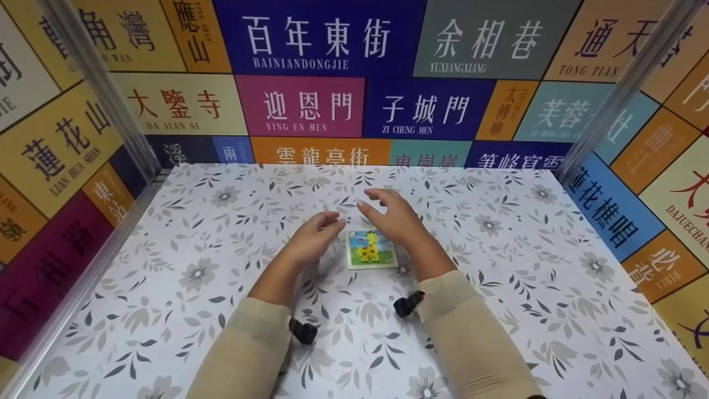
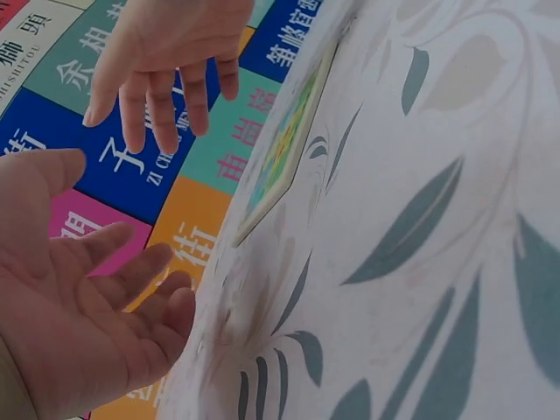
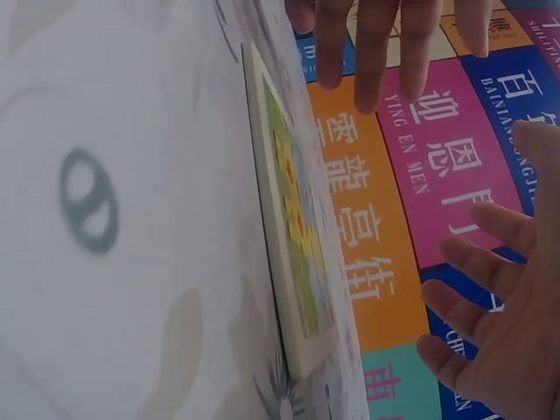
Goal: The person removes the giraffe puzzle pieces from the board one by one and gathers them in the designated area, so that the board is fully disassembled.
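Slack, spread and empty in left grip (image 1: 311, 241) and right grip (image 1: 396, 219), apart from the giraffe tile (image 1: 371, 250). Hovering with the left just beside the tile's left edge, and with the right past its far right corner. As for the tile, lying flat, picture up, on the flower-patterned table (image 1: 545, 271). Backed, beyond the tile, by lettered panels (image 1: 307, 105).

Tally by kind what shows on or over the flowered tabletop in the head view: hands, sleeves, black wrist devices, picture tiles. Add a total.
Hands: 2 (left hand, right hand)
Sleeves: 2 (left sleeve, right sleeve)
Black wrist devices: 2 (left device, right device)
Picture tiles: 1 (giraffe tile)
Total: 7
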Motion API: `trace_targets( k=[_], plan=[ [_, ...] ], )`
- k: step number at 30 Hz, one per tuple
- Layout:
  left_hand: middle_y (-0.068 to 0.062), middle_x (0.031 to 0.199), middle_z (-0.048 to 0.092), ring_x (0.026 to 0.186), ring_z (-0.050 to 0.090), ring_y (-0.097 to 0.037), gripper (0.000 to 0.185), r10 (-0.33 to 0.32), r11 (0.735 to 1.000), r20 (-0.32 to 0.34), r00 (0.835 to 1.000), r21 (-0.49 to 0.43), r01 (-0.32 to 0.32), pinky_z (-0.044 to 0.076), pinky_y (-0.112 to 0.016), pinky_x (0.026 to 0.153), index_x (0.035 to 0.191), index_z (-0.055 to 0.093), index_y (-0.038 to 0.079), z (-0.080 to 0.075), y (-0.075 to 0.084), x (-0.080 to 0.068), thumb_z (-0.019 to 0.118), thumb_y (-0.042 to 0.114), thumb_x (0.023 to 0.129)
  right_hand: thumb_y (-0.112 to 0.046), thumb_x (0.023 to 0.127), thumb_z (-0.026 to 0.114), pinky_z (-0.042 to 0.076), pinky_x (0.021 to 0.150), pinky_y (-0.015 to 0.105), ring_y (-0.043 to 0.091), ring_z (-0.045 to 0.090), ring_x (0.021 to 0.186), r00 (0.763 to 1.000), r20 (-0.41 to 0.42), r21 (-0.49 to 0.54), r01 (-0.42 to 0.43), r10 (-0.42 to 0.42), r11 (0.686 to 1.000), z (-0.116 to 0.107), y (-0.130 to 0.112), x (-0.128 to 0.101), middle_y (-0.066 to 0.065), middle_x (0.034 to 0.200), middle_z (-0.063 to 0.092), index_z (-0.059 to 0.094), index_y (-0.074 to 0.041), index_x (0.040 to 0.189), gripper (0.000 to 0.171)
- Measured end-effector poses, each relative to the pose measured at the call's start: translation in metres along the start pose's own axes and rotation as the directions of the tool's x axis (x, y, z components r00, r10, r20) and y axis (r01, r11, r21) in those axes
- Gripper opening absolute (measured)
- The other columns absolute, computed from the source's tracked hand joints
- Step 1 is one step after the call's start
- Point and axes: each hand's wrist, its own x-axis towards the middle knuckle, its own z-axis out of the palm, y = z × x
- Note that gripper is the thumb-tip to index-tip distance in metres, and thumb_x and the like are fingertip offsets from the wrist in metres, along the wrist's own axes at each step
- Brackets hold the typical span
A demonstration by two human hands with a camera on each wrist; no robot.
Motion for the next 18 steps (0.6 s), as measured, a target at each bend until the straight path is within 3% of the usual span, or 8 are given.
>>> trace_targets(
  k=[5, 10, 18],
  plan=[
    [-0.006, 0.161, 0.055, 0.149, 0.053, -0.030, 0.070, -0.023, 0.996, 0.083, 0.996, 0.086, 0.016, 0.040, -0.054, 0.125, 0.160, 0.050, 0.023, 0.002, -0.003, 0.000, 0.060, 0.061, 0.101, -0.070, 0.101, 0.057, 0.044, 0.121, 0.057, 0.033, 0.053, 0.147, 0.999, 0.035, 0.036, -0.022, 0.021, 0.999, 0.007, -0.003, 0.004, 0.003, 0.156, 0.058, 0.055, -0.031, 0.155, 0.067],
    [-0.008, 0.161, 0.057, 0.148, 0.054, -0.031, 0.071, -0.013, 0.991, 0.105, 0.994, 0.130, -0.001, 0.042, -0.052, 0.124, 0.161, 0.047, 0.022, 0.005, -0.006, 0.003, 0.064, 0.057, 0.101, -0.061, 0.104, 0.060, 0.052, 0.112, 0.052, 0.029, 0.060, 0.136, 0.997, 0.070, 0.047, -0.014, 0.011, 0.999, 0.014, 0.004, 0.004, 0.003, 0.148, 0.064, 0.060, -0.027, 0.152, 0.059],
    [-0.014, 0.159, 0.057, 0.150, 0.052, -0.031, 0.070, 0.063, 0.981, 0.168, 0.984, 0.173, -0.093, 0.039, -0.051, 0.127, 0.163, 0.043, 0.017, 0.002, -0.015, 0.006, 0.067, 0.043, 0.103, -0.048, 0.102, 0.069, 0.056, 0.102, 0.047, 0.027, 0.064, 0.123, 0.983, 0.183, 0.066, -0.006, -0.006, 0.998, 0.021, 0.017, 0.005, 0.003, 0.139, 0.069, 0.068, -0.019, 0.144, 0.051]
  ],
)
